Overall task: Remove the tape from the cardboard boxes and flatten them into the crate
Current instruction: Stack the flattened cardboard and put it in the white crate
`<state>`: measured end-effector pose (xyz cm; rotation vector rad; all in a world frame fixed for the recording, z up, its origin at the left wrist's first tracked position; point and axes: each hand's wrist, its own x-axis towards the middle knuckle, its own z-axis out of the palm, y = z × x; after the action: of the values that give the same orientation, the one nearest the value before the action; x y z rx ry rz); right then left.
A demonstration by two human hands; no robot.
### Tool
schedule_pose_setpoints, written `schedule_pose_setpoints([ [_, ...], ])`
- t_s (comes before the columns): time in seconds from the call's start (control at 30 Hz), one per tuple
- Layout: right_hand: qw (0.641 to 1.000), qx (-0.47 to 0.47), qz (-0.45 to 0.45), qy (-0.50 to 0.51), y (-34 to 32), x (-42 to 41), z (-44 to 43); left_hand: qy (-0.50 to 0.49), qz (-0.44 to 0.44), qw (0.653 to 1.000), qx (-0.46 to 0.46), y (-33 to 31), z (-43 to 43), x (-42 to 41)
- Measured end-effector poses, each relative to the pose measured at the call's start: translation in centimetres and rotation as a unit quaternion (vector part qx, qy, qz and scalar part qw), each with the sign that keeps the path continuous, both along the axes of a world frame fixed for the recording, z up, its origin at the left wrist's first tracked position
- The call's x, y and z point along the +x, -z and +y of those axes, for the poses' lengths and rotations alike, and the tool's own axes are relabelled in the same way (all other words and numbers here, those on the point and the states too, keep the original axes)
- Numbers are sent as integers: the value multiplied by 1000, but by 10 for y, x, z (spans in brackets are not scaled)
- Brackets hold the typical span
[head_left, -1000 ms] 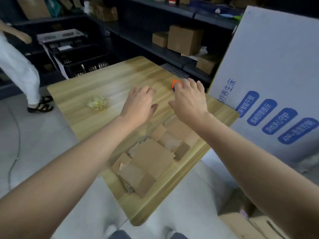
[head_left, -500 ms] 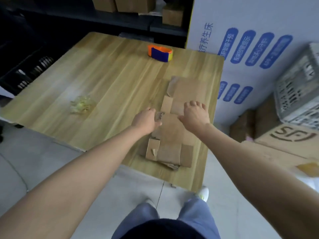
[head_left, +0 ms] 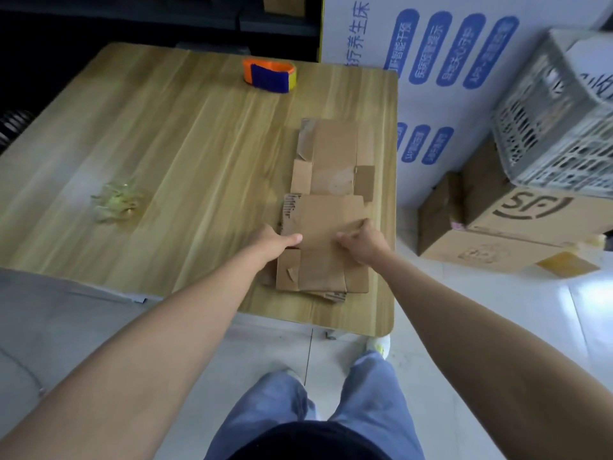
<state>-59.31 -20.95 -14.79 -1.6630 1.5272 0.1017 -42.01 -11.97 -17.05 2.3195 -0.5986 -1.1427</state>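
Flattened cardboard stacked right of centre, on table near its right edge. Left hand grips stack's left edge, thumb on top. Right hand curled, pinching top sheet. Crate upper right, just above box printed "SF". Tape wad at left, well apart from cardboard. Panel at top carries blue Chinese print, blurred.

A wooden table is standing on glossy pale floor tiles; dark shelving is running behind at twelve o'clock.
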Motion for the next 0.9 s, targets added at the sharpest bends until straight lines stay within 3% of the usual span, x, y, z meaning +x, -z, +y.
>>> schedule_pose_setpoints([
  [0.2,998,48,-35,-18,-1,13,2,-68,119,990,-35,0,0,-4],
  [0.33,994,101,-33,12,-7,17,4,-59,164,984,-43,-22,-3,2],
  [0.53,991,7,-111,74,-44,34,-42,-98,154,978,-101,-63,-32,43],
  [0.73,993,-20,-77,84,-56,48,-126,-160,128,969,-140,-78,-89,89],
  [0.9,995,26,-47,85,-37,61,-179,-172,107,970,-137,-67,-135,114],
])
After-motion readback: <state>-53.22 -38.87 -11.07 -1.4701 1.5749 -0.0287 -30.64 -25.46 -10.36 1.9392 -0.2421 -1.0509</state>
